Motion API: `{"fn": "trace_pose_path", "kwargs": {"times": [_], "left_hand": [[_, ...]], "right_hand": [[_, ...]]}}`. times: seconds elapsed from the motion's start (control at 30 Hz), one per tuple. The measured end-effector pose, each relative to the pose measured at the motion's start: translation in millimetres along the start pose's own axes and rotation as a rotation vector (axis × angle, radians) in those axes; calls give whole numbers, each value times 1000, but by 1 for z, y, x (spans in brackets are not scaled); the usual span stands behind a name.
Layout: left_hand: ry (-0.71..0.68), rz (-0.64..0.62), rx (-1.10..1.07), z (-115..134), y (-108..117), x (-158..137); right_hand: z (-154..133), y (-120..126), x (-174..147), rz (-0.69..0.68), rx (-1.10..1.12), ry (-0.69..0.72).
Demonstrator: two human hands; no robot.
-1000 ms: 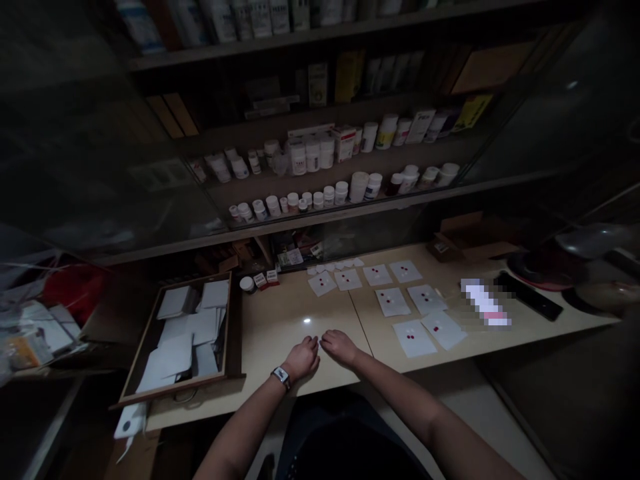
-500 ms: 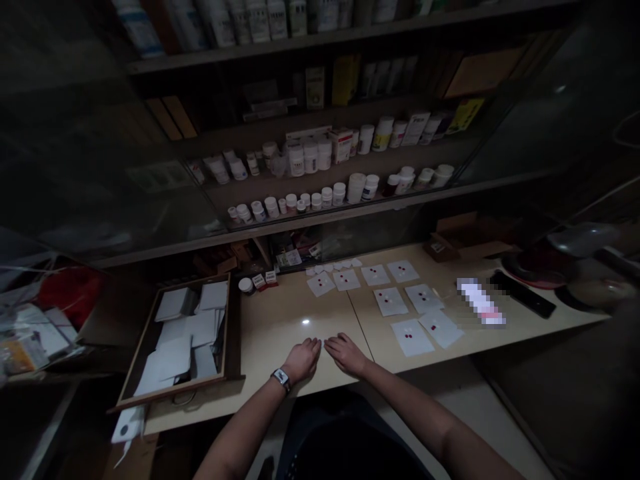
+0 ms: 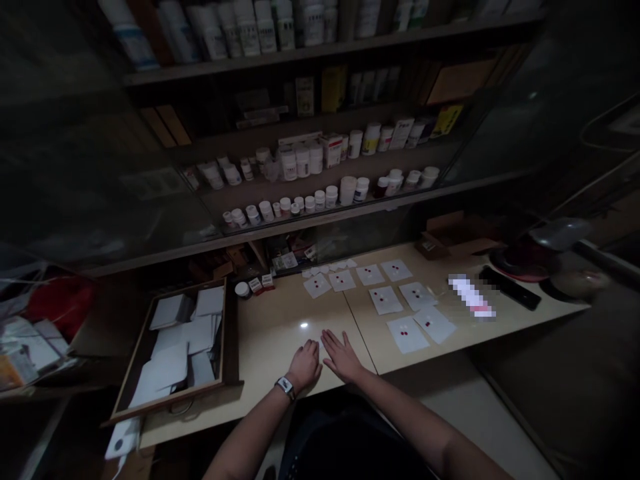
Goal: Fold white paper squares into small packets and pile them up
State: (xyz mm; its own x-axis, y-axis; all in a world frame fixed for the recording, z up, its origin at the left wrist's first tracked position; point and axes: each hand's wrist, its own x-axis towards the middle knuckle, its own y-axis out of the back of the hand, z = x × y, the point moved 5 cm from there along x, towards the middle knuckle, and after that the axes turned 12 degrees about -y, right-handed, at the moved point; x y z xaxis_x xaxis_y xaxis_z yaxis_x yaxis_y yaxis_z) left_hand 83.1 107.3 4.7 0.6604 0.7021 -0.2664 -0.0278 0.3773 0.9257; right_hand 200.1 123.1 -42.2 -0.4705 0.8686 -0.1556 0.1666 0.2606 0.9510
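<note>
At the front edge of the desk (image 3: 270,333), my left hand (image 3: 305,365) bends over with its fingers curled together; a watch is on that wrist. Close beside it, my right hand (image 3: 341,355) lies flat with the fingers stretched out. A sliver of something pale shows between the two hands, mostly hidden under them, too small to name. Beyond and to the right lie several white paper squares (image 3: 409,341), each with red and white pills on it. Behind these, a row of small folded white paper packets (image 3: 330,268) lies along the back.
An open wooden drawer (image 3: 229,360) at the left holds stacks of white paper (image 3: 173,367). A white jar (image 3: 243,290) and small boxes stand behind it. To the right are a black phone (image 3: 510,288), a blurred-out item and a cardboard box (image 3: 457,233). Medicine bottles (image 3: 347,191) line the shelves.
My right hand has flattened, its fingers now stretched and spread over the desk. My left hand stays curled in nearly the same place. The view has shifted slightly.
</note>
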Motion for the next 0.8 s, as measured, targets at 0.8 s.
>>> {"fn": "trace_pose_path", "kwargs": {"times": [0.8], "left_hand": [[30, 65, 16, 5, -23, -12]], "right_hand": [[-2, 48, 69, -306, 61, -446]]}}
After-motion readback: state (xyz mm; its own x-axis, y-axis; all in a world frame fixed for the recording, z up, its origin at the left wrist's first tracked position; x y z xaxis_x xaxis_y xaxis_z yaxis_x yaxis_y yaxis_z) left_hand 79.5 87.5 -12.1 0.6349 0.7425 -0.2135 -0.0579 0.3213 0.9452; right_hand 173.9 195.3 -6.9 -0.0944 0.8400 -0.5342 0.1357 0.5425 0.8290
